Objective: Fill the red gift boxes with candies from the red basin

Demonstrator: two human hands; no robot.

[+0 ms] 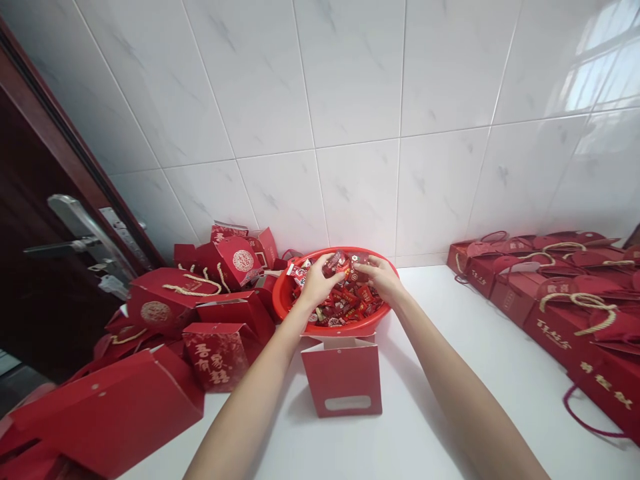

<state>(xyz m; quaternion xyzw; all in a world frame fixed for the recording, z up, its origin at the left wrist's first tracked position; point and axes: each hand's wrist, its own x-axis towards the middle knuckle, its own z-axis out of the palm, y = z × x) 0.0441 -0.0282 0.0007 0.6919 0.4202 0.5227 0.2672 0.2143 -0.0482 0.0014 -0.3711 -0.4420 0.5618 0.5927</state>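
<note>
The left hand (316, 283) and right hand (385, 278), half-curled, pinch candies (360, 262) over the basin (281, 297) near the surface's (423, 303) back edge; a loose hold could spill some.

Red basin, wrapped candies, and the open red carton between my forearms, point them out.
Red basin (283, 297), head view: left inner wall.
Wrapped candies (347, 300), head view: the pile's middle.
Open red carton (342, 375), head view: near panel.
</note>
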